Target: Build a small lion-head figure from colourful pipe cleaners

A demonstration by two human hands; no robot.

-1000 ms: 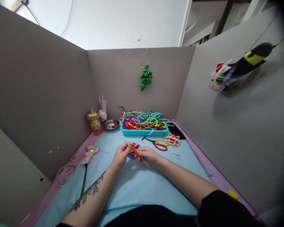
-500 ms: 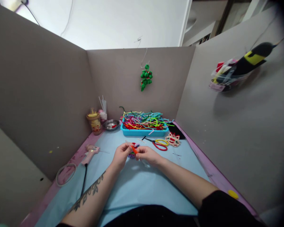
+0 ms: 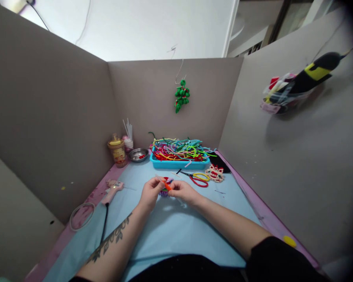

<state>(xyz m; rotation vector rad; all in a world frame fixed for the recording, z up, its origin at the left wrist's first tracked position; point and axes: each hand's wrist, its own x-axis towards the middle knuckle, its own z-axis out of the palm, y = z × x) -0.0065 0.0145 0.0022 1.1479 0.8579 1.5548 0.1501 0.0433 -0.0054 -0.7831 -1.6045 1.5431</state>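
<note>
My left hand and my right hand meet over the middle of the mat, both closed in a pinch. Between their fingertips is an orange pipe cleaner, seemingly coiled about a thin pale rod whose ends poke out past my fingers. Just behind it lies a small multicoloured piece with red, green and purple parts, mostly covered by my hands. Beyond my right hand rest scissors with one red and one yellow handle. A cream and red pipe-cleaner piece lies beside them.
A blue tray heaped with coloured pipe cleaners stands at the back. To the left are a metal bowl, a lidded cup and a pink glue gun with its cord. Grey panels enclose three sides; a green ornament hangs on the rear one.
Almost nothing differs. Both hands keep the same pinch on the orange pipe cleaner, with only a tiny shift of the fingers and the rod.
</note>
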